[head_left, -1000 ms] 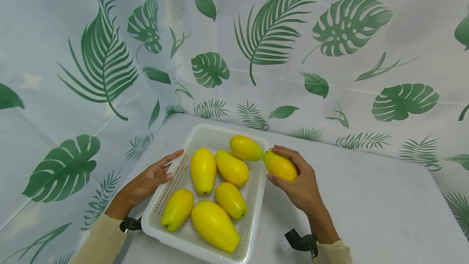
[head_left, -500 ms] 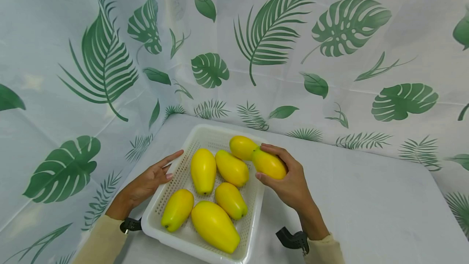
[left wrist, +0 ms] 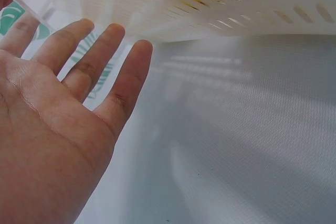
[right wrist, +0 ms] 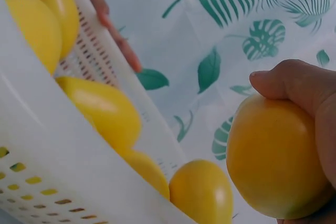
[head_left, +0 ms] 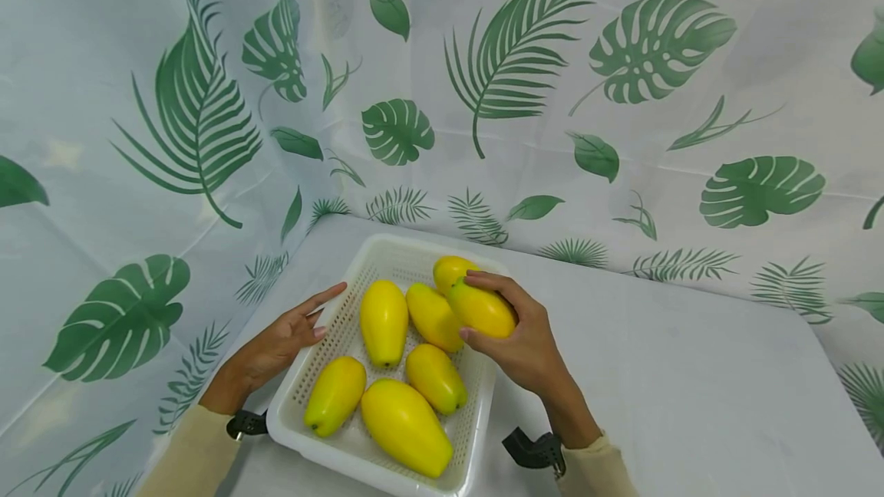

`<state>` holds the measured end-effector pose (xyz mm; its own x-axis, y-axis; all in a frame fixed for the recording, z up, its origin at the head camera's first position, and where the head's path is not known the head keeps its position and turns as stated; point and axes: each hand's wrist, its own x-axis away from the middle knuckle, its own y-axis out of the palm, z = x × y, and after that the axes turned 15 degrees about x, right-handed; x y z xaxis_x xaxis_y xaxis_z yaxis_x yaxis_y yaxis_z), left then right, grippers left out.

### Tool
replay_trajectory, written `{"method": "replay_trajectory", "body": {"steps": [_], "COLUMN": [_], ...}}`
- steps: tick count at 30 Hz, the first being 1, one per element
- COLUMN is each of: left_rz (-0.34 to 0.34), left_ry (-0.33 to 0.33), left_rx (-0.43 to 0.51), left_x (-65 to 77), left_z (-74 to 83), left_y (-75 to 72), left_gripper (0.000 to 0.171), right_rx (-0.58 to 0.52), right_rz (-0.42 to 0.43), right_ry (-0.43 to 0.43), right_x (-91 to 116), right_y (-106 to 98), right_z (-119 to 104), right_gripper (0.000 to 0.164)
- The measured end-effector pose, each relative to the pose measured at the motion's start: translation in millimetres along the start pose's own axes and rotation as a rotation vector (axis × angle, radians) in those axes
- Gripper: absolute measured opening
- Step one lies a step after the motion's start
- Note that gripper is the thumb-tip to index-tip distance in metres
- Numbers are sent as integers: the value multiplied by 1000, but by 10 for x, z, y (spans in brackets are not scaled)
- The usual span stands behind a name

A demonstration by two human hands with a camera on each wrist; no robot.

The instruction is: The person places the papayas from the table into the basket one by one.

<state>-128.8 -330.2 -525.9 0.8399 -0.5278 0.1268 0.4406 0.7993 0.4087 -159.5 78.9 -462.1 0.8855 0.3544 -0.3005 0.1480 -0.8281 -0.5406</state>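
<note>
My right hand holds a yellow papaya with a greenish tip, thumb on the near side and fingers over the far side. It hangs over the right part of a white perforated plastic basket, overlapping two papayas there in the head view. Several other papayas, among them a large one at the near end, lie in the basket. My left hand is at the basket's left side, its fingers extended. In the left wrist view the fingertips are right at the slotted basket wall.
The basket stands on a table under a white cloth, which stretches away to the right. White curtains with green leaf prints rise behind and on the left. A dark wrist strap sits on the right wrist.
My right hand has carried its papaya leftward from beyond the basket's right rim to over the inside of the basket. The left hand and basket have stayed in place.
</note>
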Motion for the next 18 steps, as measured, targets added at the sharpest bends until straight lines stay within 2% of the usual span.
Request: {"method": "replay_trajectory", "body": {"steps": [10, 18], "left_rz": [-9, 19], "left_ry": [0, -11], "left_rx": [6, -22], "left_x": [2, 5], "left_z": [-12, -9], "left_y": [-29, -10], "left_gripper": [69, 69], "right_rx": [-28, -19], "right_rz": [-33, -49], "right_ry": [-49, -61], "right_x": [-43, -86], "right_y": [66, 116], "right_z": [-106, -215], "right_gripper": [68, 68]}}
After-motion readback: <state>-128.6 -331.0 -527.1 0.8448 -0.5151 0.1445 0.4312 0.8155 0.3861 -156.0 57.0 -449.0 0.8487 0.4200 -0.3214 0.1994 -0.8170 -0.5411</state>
